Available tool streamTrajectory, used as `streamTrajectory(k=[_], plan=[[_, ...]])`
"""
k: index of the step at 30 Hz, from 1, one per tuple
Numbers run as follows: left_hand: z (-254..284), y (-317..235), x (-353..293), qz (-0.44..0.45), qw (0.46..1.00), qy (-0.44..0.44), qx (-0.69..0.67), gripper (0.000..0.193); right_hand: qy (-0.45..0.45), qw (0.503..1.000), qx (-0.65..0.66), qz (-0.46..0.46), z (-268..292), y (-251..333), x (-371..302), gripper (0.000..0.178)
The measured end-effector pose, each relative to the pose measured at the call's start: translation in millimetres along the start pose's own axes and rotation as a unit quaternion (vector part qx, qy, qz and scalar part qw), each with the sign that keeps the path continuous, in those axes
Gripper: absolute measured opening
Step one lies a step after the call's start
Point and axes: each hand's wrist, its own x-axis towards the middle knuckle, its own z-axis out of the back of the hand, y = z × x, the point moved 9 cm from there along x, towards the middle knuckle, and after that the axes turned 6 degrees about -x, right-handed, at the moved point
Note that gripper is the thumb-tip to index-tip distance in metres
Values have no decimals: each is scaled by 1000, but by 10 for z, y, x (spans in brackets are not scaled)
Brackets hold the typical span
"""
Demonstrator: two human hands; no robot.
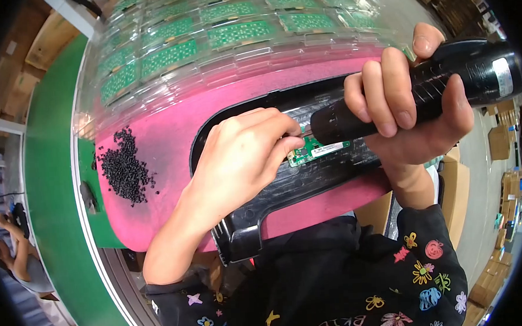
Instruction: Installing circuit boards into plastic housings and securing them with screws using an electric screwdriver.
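Note:
My right hand [408, 105] is wrapped round a thick black electric screwdriver [480, 72], held slanting with its nose down to the left. The nose sits over a green circuit board [315, 153] with a white label, inside a long black plastic housing [286, 191]. Beside the nose, my left hand [236, 149] has thumb and fingers pinched together at the board's upper left part. What they pinch is too small and covered to make out. The driver's tip is partly hidden by those fingers.
Under the housing lies a pink mat [170, 120], with a heap of small black screws [125, 170] at its left. Clear plastic trays [255, 51] of green circuit boards stand behind it. A green table [56, 191] runs along the left, where another person [23, 252] sits. Cardboard boxes [456, 188] are at right.

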Motion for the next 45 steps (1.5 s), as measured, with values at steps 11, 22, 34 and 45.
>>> streamTrajectory(k=[11, 22, 34, 45], plan=[[-96, 167, -26, 105, 990, 67, 64, 50, -57, 971, -224, -58, 252, 141, -167, 34], [-175, 167, -30, 122, 984, 105, 74, 53, -73, 981, -165, -71, 400, 27, -276, 32], [-164, 102, -59, 105, 983, 116, 98, 47, -112, 967, -204, -103, 414, -26, -299, 37], [-133, 53, -69, 74, 985, 102, 116, 43, -14, 979, -166, -118, 322, -140, -250, 48]])
